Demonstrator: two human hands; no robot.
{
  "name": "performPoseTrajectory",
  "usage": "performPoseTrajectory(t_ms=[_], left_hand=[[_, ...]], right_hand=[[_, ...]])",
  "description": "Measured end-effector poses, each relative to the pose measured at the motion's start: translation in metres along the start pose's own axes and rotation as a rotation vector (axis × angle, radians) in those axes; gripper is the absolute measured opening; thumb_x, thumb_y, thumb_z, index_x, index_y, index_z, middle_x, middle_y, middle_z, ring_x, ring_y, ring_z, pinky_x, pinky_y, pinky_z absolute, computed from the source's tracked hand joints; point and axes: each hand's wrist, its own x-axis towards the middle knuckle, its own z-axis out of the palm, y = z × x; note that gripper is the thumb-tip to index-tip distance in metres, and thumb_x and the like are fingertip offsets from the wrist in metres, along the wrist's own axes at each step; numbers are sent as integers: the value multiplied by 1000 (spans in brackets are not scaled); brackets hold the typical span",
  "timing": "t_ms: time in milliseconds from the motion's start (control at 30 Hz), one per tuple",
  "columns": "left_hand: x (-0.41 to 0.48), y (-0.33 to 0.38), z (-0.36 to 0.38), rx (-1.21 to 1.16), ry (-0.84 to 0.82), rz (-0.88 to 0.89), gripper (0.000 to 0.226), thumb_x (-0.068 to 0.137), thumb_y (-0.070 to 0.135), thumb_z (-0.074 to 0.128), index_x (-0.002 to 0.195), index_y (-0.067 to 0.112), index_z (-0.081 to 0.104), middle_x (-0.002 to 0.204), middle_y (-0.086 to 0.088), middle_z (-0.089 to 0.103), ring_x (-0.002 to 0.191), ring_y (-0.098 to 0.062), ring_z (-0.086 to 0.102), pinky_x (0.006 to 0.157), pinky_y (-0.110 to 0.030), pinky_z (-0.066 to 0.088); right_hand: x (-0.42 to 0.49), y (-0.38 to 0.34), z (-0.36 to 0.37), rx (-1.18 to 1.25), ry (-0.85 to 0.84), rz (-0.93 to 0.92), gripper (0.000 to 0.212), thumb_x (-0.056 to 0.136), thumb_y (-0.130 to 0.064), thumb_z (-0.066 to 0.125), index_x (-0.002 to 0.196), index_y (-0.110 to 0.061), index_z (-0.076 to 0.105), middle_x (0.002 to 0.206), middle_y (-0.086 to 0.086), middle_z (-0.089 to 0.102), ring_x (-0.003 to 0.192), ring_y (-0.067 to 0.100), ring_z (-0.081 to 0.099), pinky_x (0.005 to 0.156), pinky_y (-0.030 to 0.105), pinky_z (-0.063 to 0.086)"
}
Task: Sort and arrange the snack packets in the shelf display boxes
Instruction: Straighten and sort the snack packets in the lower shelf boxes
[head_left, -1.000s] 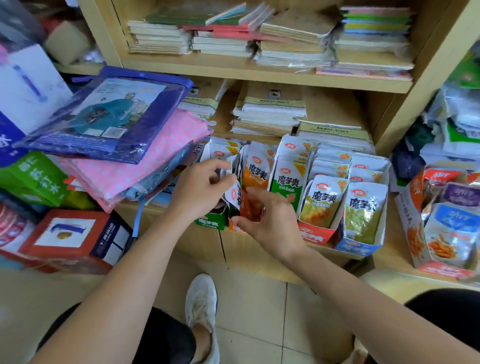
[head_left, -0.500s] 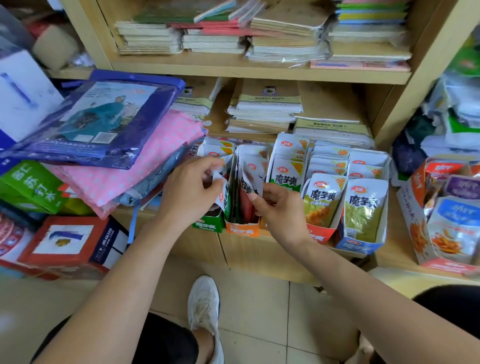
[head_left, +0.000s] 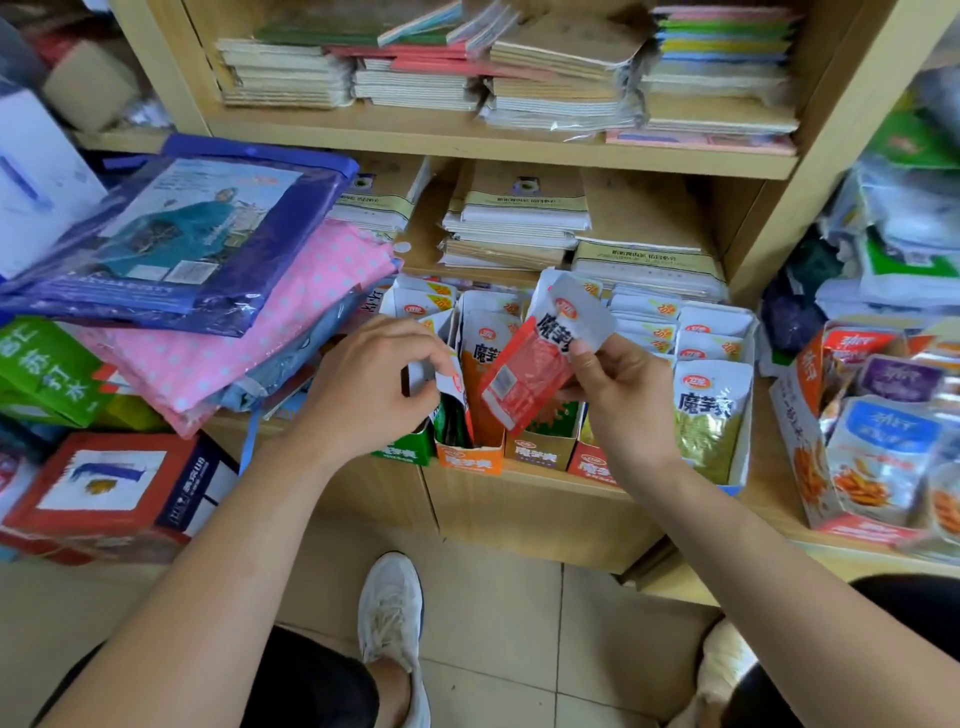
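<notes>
A row of small display boxes stands on the low shelf: a green box (head_left: 402, 451), an orange box (head_left: 470, 460), a tan box (head_left: 537, 454), a red box (head_left: 592, 467) and a blue-white box (head_left: 737, 467). Each holds upright white-topped snack packets. My right hand (head_left: 621, 395) holds a red packet (head_left: 535, 374) tilted above the orange and tan boxes. My left hand (head_left: 374, 384) pinches the top of a packet (head_left: 449, 376) at the gap between the green and orange boxes. A green-filled packet (head_left: 709, 421) fronts the blue-white box.
Stacked raincoat packs, purple (head_left: 171, 239) and pink dotted (head_left: 270, 332), overhang the shelf at left. Notebook stacks (head_left: 514, 218) fill the shelves behind. Another snack box (head_left: 857, 457) sits at right. My shoe (head_left: 389, 618) rests on the tiled floor below.
My right hand has pulled a red packet up out of the orange box and lifted it to the right. My left hand stays on the packets at the left boxes.
</notes>
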Motion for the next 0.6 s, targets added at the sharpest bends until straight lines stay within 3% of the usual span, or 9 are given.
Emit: performPoseTrajectory(t_ms=[100, 267, 400, 533, 600], left_hand=[[0, 2, -1, -3, 0, -10, 25, 77, 11, 73, 90, 32, 75, 103, 22, 66, 103, -7, 55, 83, -36, 51], [2, 6, 4, 3, 11, 4, 17, 83, 19, 72, 96, 30, 76, 106, 18, 68, 105, -10, 56, 86, -36, 50], [7, 11, 8, 6, 5, 2, 15, 83, 23, 73, 97, 31, 74, 108, 19, 68, 108, -12, 55, 90, -38, 49], [11, 19, 12, 70, -1, -35, 19, 80, 29, 75, 98, 34, 73, 112, 20, 68, 112, -12, 52, 91, -36, 47], [14, 25, 12, 105, 7, -51, 27, 75, 38, 66, 100, 35, 74, 112, 20, 68, 112, -14, 52, 88, -34, 44]], right_hand=[[1, -7, -17, -29, 91, -84, 18, 103, -19, 55, 108, -11, 71, 93, 4, 77, 82, 17, 74, 70, 32, 62], [6, -22, -42, -37, 237, -144, 20, 103, -18, 56, 107, -6, 72, 90, -5, 76, 83, 11, 74, 70, 26, 61], [12, -30, -67, -52, 208, -160, 13, 102, -18, 58, 102, -17, 71, 95, 4, 76, 86, 20, 74, 73, 39, 63], [8, -33, -90, -80, 199, -215, 21, 101, -13, 59, 118, -7, 70, 104, 8, 76, 90, 18, 74, 73, 32, 62], [6, -33, -100, -79, 220, -225, 24, 100, -12, 60, 122, -4, 68, 107, 7, 76, 91, 19, 74, 73, 32, 61]])
